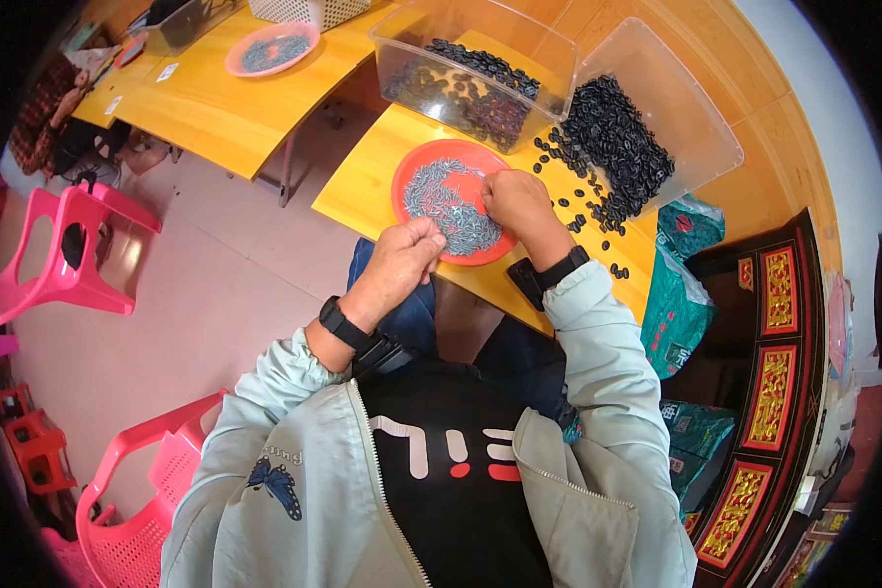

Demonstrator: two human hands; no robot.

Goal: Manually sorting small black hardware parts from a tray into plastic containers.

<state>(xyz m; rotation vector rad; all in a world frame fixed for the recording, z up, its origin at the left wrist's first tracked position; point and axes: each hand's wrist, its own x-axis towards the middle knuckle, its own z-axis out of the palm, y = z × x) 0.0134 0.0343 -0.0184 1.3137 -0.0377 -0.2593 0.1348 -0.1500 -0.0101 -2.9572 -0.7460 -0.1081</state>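
Note:
A round red plate (431,157) on the yellow table holds a heap of small, thin grey metal pieces (461,223), which look like screws or pins. My left hand (402,260) is at the plate's lower left rim, thumb and fingers pinched together. Over the plate's right side is my right hand (516,201), its fingers curled closed. Whatever either hand holds is too small or too hidden to make out. Many small black oval pieces with holes (583,186) lie spread just right of my right hand.
A clear bin (392,49) with black pieces stands behind the plate. Another clear bin (701,122) lies tipped, spilling black pieces onto the table (358,186). Green bags (676,314) sit at the right. A second table bears a pink plate (314,39); pink chairs (64,245) stand left.

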